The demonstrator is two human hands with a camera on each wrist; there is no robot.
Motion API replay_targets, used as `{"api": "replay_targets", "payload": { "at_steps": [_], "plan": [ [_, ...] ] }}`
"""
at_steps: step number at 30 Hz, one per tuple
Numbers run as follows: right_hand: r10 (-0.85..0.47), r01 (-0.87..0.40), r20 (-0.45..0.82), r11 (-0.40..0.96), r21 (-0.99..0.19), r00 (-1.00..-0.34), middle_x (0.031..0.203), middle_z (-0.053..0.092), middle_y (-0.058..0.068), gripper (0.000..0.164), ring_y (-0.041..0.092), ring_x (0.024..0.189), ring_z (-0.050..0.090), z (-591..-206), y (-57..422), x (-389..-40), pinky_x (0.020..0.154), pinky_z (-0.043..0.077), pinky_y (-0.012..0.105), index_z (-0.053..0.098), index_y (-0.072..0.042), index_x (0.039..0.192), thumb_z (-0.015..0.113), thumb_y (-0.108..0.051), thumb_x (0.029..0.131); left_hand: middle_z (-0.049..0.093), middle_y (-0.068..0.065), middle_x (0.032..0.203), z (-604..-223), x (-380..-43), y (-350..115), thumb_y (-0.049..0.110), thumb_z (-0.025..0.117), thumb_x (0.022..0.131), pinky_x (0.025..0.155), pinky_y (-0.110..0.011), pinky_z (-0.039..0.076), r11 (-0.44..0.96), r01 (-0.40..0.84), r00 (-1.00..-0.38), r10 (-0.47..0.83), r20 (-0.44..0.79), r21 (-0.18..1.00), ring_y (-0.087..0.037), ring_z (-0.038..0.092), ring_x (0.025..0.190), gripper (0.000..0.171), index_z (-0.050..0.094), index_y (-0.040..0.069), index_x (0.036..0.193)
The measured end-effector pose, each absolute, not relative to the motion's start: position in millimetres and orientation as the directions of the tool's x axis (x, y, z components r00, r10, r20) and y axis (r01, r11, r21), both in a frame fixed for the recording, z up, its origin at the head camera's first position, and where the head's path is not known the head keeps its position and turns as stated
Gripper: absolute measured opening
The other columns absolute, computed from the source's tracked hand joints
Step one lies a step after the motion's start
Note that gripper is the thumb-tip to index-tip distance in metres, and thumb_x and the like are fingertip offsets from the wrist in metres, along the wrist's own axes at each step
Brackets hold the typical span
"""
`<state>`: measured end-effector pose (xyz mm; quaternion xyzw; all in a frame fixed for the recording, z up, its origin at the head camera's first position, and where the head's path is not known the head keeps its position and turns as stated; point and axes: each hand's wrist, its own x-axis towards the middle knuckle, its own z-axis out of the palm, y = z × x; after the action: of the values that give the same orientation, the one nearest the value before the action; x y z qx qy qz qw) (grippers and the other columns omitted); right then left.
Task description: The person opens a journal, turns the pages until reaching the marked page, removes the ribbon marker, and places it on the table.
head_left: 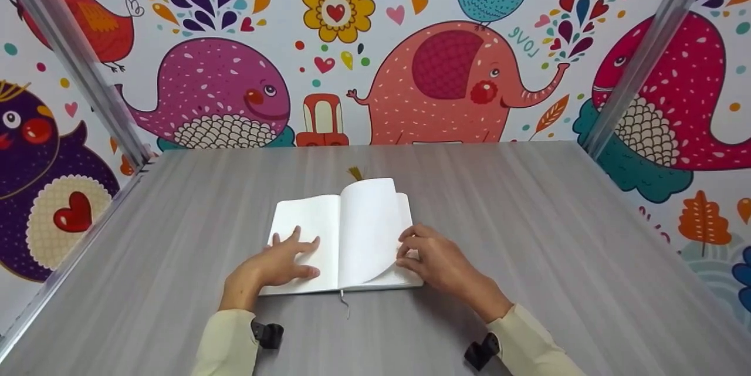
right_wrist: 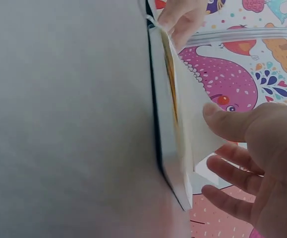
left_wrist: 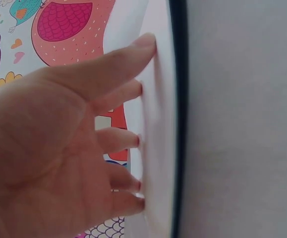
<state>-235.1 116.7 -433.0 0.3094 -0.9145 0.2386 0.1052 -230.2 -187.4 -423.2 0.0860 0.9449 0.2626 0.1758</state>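
An open notebook (head_left: 305,212) with blank white pages and a dark cover lies on the table. My left hand (head_left: 276,264) rests on its left page, fingers spread, and in the left wrist view the fingertips (left_wrist: 142,141) touch the paper. On the right side, one page (head_left: 369,229) is curved up off the stack. My right hand (head_left: 440,261) holds this page near its lower right edge; in the right wrist view the page (right_wrist: 197,119) runs between the thumb and the fingers. A thin ribbon (head_left: 344,301) sticks out at the bottom of the spine.
A small brown-gold tuft (head_left: 355,173) shows just beyond the notebook's top edge. The grey wood-patterned table (head_left: 516,212) extends around the notebook. Walls printed with cartoon animals stand behind and at both sides, with metal posts (head_left: 645,65) at the corners.
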Motion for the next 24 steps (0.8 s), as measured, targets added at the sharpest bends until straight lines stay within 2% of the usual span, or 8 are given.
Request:
{"api": "replay_targets", "payload": {
  "at_steps": [3,7,10,14,18,24],
  "plan": [
    [-0.493,-0.608,0.363,0.702,-0.372,-0.791,0.114,0.057,-0.003,0.014,0.012,0.101,0.058,-434.2,115.8,-235.7,0.081,0.051,0.03,0.068,-0.019,0.091,0.071,-0.026,0.079,0.005,-0.018,0.154,-422.5,-230.4,-187.4,0.035,0.065,0.082,0.101,-0.072,0.005,0.846,0.07,-0.922,0.257,-0.29,0.528,-0.05,-0.008,0.136,0.066,0.037,0.024,0.14],
    [-0.451,-0.571,0.353,0.691,-0.444,-0.82,0.126,0.05,0.002,0.034,0.016,0.097,0.059,-432.9,115.2,-235.7,0.082,0.05,0.031,0.063,-0.015,0.11,0.072,-0.025,0.079,0.006,-0.02,0.153,-420.6,-231.1,-187.3,0.034,0.066,0.082,0.103,-0.069,0.005,0.845,0.08,-0.919,0.269,-0.29,0.529,-0.051,-0.008,0.135,0.066,0.037,0.023,0.14],
    [-0.409,-0.515,0.313,0.688,-0.511,-0.857,0.134,0.043,0.005,0.052,0.019,0.105,0.057,-431.2,114.8,-235.2,0.087,0.048,0.034,0.053,-0.013,0.125,0.072,-0.027,0.078,0.006,-0.02,0.153,-419.7,-231.2,-187.0,0.034,0.066,0.082,0.104,-0.068,0.005,0.844,0.086,-0.918,0.274,-0.288,0.529,-0.051,-0.007,0.135,0.065,0.038,0.022,0.14],
    [-0.337,-0.401,0.227,0.662,-0.633,-0.914,0.139,0.036,0.008,0.072,0.022,0.121,0.049,-430.2,113.1,-234.6,0.096,0.045,0.038,0.04,-0.012,0.136,0.073,-0.034,0.076,0.006,-0.02,0.153,-420.3,-230.9,-186.8,0.034,0.066,0.082,0.105,-0.068,0.005,0.844,0.081,-0.92,0.269,-0.287,0.53,-0.051,-0.007,0.135,0.065,0.038,0.022,0.14],
    [-0.269,-0.244,0.112,0.531,-0.811,-0.957,0.141,0.036,0.012,0.083,0.027,0.119,0.052,-427.8,110.2,-234.1,0.093,0.048,0.041,0.03,-0.01,0.141,0.073,-0.036,0.075,0.006,-0.02,0.153,-422.4,-230.8,-187.3,0.033,0.066,0.082,0.104,-0.068,0.005,0.848,0.084,-0.922,0.265,-0.281,0.524,-0.051,-0.006,0.135,0.065,0.038,0.023,0.14],
    [-0.304,-0.052,-0.017,0.217,-0.975,-0.952,0.141,0.036,0.02,0.08,0.033,0.116,0.055,-424.8,111.3,-238.5,0.086,0.052,0.037,0.016,-0.006,0.145,0.066,-0.02,0.084,0.007,-0.02,0.153,-425.1,-231.5,-188.1,0.032,0.066,0.082,0.102,-0.071,0.006,0.85,0.093,-0.924,0.268,-0.274,0.518,-0.051,-0.006,0.135,0.065,0.038,0.023,0.14]
  ]
}}
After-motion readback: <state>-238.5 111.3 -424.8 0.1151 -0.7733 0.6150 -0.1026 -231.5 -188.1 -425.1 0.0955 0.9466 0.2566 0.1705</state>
